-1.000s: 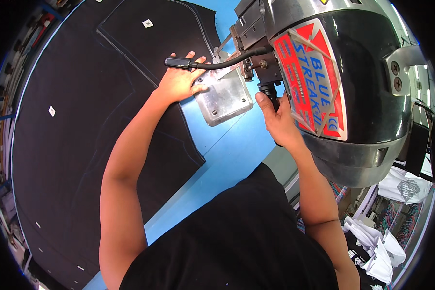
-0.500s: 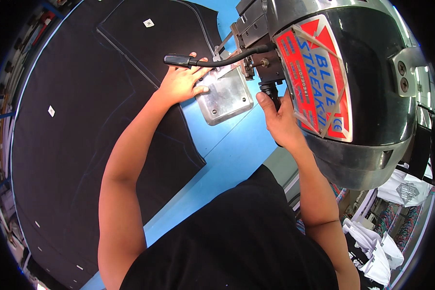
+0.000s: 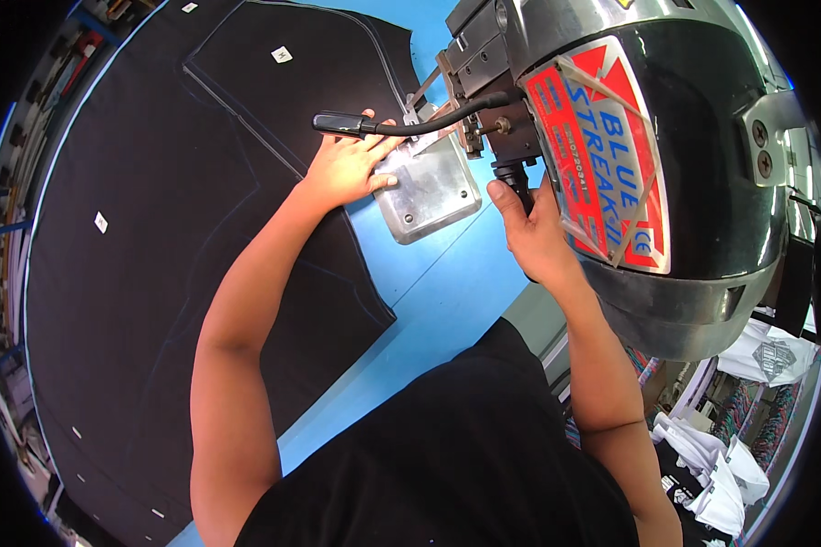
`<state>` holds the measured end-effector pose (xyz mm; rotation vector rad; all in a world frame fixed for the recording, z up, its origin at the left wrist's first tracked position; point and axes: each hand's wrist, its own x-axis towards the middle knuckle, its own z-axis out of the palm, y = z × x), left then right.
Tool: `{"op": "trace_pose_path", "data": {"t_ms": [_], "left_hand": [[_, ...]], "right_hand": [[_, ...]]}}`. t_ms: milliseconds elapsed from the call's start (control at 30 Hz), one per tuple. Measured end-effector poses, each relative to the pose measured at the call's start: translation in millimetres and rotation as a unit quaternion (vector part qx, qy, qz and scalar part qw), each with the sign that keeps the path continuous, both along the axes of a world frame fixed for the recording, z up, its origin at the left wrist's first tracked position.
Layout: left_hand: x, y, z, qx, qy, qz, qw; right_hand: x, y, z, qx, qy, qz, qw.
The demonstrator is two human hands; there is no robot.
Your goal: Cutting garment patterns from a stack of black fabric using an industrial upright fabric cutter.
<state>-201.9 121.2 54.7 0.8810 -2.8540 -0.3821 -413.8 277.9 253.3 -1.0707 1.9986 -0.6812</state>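
A dark cloth-cutting machine (image 3: 716, 155) with a red-and-white label fills the upper right. My right hand (image 3: 543, 242) is closed round its black handle (image 3: 513, 175), thumb on the near side. Black fabric (image 3: 109, 310) with chalk outlines spreads over the left. My left hand (image 3: 342, 173) lies on it with fingers stretched out, beside the machine's silver base plate (image 3: 433, 196); the thumb reaches over the plate's left edge. Above these fingers hangs a small lamp (image 3: 339, 122) on a bendable black neck. The blade itself is hard to make out behind the metal guard parts.
A light blue tabletop (image 3: 420, 296) shows between the fabric's edge and my body. Small white paper tags (image 3: 280, 55) sit on the fabric. White cloth pieces (image 3: 725, 483) and multicoloured material lie beyond the table at the lower right. Shelving runs along the far left.
The whole view has shifted slightly, with things sitting a little lower and to the right. Both hands keep the same places on the fabric and the handle.
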Motion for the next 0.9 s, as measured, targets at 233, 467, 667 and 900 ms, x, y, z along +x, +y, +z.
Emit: {"op": "trace_pose_path", "data": {"t_ms": [233, 467, 667, 900], "left_hand": [[-3, 0, 9, -0.002, -0.016, -0.001, 1.0], [-1, -18, 18, 0.01, 0.0, -0.019, 1.0], [-2, -18, 15, 0.015, -0.001, -0.028, 0.999], [-5, -20, 23, 0.055, -0.052, -0.031, 0.997]], "right_hand": [[0, -1, 0, -0.018, -0.028, -0.011, 0.999], [-11, 1, -20, -0.123, -0.232, -0.031, 0.964], [-22, 7, -35, -0.133, -0.265, -0.053, 0.954], [-21, 0, -33, -0.119, -0.002, 0.016, 0.993]]}}
